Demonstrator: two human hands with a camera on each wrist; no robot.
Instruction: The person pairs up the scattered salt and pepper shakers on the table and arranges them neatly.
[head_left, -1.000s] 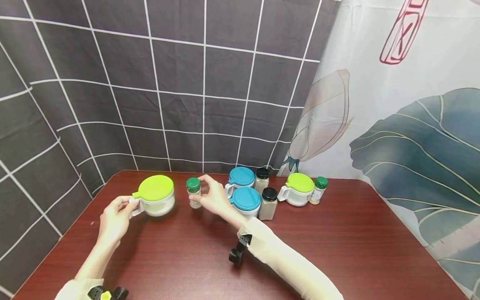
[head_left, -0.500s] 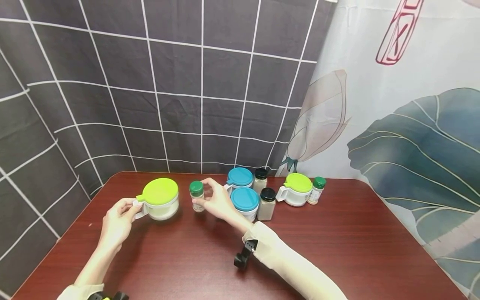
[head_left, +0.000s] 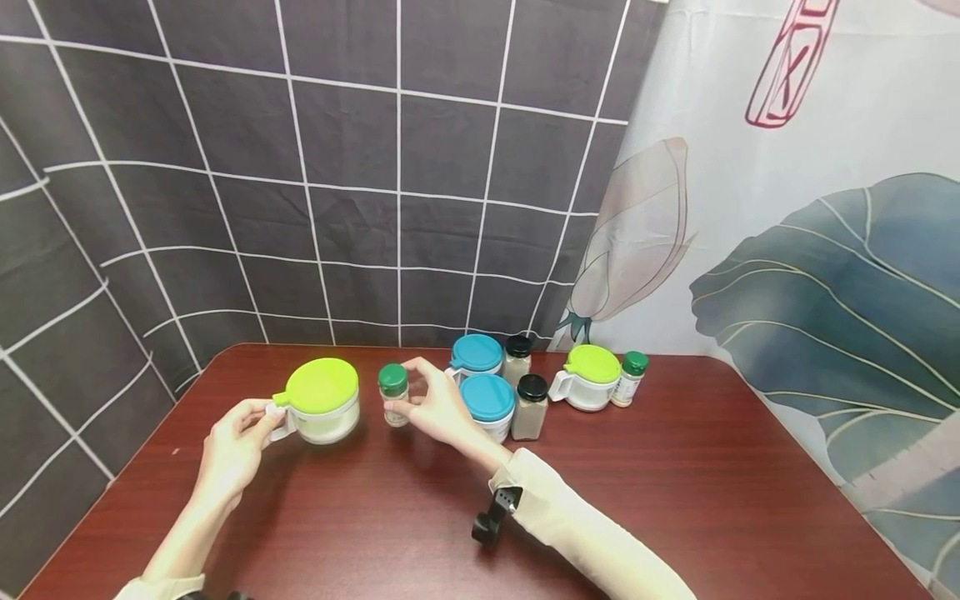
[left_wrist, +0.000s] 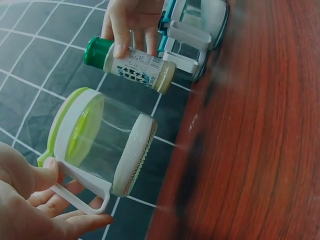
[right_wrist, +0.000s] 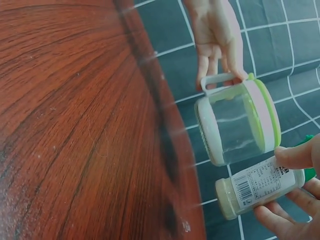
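Observation:
My left hand [head_left: 234, 446] grips the white handle of a clear seasoning jar [head_left: 324, 425] with a lime-green lid and white contents. Thumb and fingers close around that handle in the left wrist view. My right hand [head_left: 442, 407] pinches a seasoning shaker bottle [head_left: 395, 408] with a green cap, thumb on its printed label [right_wrist: 262, 181]. Pale contents lie at the bottle's bottom. Jar and bottle are upright, side by side with a small gap in the head view. Both bases show against the curtain in the wrist views, seemingly raised off the table.
Right of my right hand stand two blue-lidded jars [head_left: 488, 398], partly hidden, and two black-capped bottles [head_left: 529, 415]. Further right are another lime-lidded jar [head_left: 591, 385] and a green-capped shaker [head_left: 627, 385]. A dark gridded curtain [head_left: 345, 208] hangs behind the reddish-brown table [head_left: 360, 525].
The lime-lidded jar and the shaker bottle have both come slightly right and nearer to me, mostly in the first half second. Both hands keep their hold; the head view has shifted slightly.

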